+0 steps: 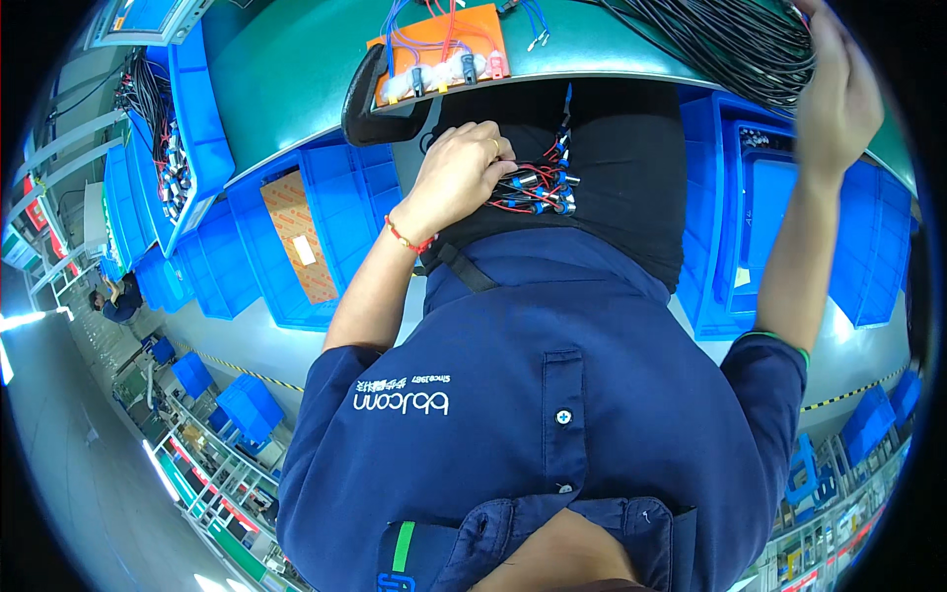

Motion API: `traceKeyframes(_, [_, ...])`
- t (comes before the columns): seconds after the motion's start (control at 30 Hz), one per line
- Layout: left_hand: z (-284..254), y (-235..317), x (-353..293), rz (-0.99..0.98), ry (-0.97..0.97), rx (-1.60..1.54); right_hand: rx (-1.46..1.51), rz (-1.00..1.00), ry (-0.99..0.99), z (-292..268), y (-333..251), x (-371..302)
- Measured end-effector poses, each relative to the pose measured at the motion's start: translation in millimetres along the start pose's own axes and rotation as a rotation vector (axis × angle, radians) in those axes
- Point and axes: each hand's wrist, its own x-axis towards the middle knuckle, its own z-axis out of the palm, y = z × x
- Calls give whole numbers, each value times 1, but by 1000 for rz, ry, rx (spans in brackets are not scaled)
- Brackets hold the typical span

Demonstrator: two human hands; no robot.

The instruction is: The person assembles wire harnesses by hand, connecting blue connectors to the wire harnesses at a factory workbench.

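Left fingers (485, 138) close on wires (538, 181); I can't tell whether right fingers (829, 39) grip cables (730, 44) at the worktop's (286, 79) near edge.

Surface (286, 89) is deep green from where I'm standing, and the board (483, 25) is bright orange with blue and red wires (449, 30). Clamp (367, 104) is black, same as that fat bundle of cables (735, 44). Short leads (508, 207) are red and black with blue-and-silver ends. Trousers (631, 178) are plain black, shirt (661, 414) is navy with white lettering, bracelet (404, 240) is red with gold-coloured beads. Bins (212, 261) are bright blue, and the floor tape (237, 368) has yellow-and-black stripes.
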Motion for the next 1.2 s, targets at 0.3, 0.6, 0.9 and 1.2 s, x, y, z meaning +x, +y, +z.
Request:
traceKeyframes(0.3, [-10, 39, -5, 13, 161, -298, 342, 388, -918, 65, -75, -147])
traceKeyframes(0.6, [-55, 67, -14, -13, 160, -773, 783, 798, -887, 11, -75, -120])
traceKeyframes(0.9, [-118, 33, -49, -113, 299, -451, 595, 718, -496, -116, -24, -101])
traceKeyframes(1.2, [-94, 1, -45, -9, 431, -1194, 1603, 840, 448, -140, 8, -94])
